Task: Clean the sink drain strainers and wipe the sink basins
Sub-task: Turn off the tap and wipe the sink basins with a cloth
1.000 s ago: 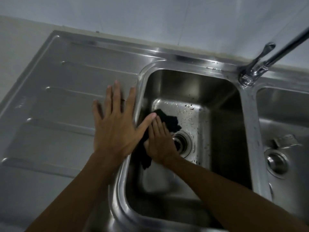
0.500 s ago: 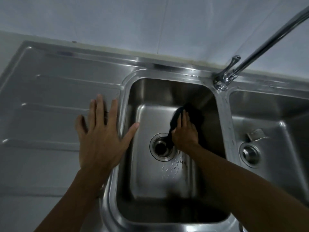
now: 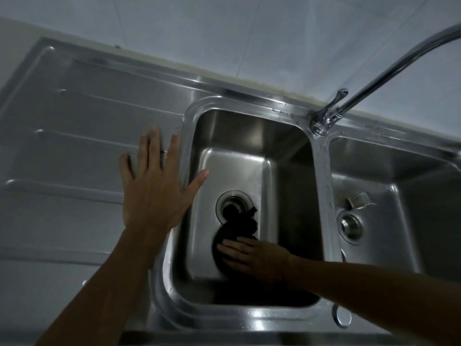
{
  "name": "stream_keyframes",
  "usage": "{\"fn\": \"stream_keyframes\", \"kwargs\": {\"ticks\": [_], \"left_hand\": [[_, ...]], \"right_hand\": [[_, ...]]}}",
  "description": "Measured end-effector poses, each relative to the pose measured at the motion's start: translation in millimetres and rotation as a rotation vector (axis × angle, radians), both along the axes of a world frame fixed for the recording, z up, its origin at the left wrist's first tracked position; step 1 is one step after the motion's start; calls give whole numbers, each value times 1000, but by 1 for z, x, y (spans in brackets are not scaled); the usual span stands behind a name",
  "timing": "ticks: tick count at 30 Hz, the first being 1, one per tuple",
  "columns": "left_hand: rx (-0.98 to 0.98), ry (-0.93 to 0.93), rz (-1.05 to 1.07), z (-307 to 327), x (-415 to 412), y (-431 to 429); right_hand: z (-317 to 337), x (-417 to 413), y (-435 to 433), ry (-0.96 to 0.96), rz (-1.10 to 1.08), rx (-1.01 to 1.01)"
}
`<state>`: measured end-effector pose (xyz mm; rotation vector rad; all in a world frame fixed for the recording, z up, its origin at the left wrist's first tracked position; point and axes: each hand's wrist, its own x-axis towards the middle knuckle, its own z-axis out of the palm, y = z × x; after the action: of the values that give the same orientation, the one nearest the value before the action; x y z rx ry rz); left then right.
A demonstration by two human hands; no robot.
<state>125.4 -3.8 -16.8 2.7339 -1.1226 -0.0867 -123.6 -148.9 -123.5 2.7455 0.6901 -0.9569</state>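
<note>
My right hand (image 3: 252,255) presses a black cloth (image 3: 234,228) flat on the floor of the left basin (image 3: 237,158), just in front of the round drain (image 3: 232,203). A fold of the cloth covers the drain's near edge. My left hand (image 3: 154,188) lies flat with spread fingers on the steel drainboard (image 3: 82,126), its thumb over the basin rim. The right basin (image 3: 404,176) has its own drain strainer (image 3: 350,227), with a small metal piece (image 3: 360,199) beside it.
A chrome tap (image 3: 326,118) stands on the ridge between the basins, its long spout reaching up to the right. A small round metal object (image 3: 343,318) lies on the front rim. A tiled wall runs behind the sink.
My right hand swept the cloth from the basin's left side to its back right, then toward me to the front of the drain. The left hand stayed on the drainboard.
</note>
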Motion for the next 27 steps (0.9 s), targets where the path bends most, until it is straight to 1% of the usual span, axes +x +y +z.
{"fn": "stream_keyframes", "kwargs": {"ticks": [1, 3, 5, 8, 10, 11, 13, 15, 16, 17, 19, 22, 23, 25, 27], "left_hand": [[1, -9, 0, 1, 0, 0], [7, -32, -1, 0, 1, -1], [9, -50, -6, -1, 1, 0], [4, -30, 2, -4, 3, -1], [2, 1, 10, -2, 3, -2], [3, 17, 12, -1, 3, -2], [14, 37, 13, 2, 3, -4], [20, 45, 20, 3, 3, -5], [19, 48, 20, 2, 3, -5], [17, 45, 20, 1, 3, -5], [14, 35, 24, -1, 3, -4], [23, 27, 25, -5, 5, -4], [24, 20, 29, -6, 6, -4], [24, 3, 37, -7, 5, -5], [12, -11, 46, -7, 3, -6]], "right_hand": [[-10, 12, 12, -79, -40, 50], [-34, 42, 36, -288, -230, 129], [-50, 80, 48, -431, -408, 144], [-47, 142, 4, -522, -553, 88], [-27, 169, -53, -540, -644, -62], [-20, 172, -79, -529, -658, -146], [-8, 161, -118, -457, -597, -255], [2, 139, -139, -351, -537, -344], [9, 131, -144, -328, -510, -381], [17, 127, -148, -344, -475, -409], [41, 133, -149, -434, -413, -425], [80, 147, -150, -599, -373, -381], [87, 148, -152, -635, -417, -325], [90, 150, -151, -628, -564, -190], [76, 157, -142, -616, -652, -115]]}}
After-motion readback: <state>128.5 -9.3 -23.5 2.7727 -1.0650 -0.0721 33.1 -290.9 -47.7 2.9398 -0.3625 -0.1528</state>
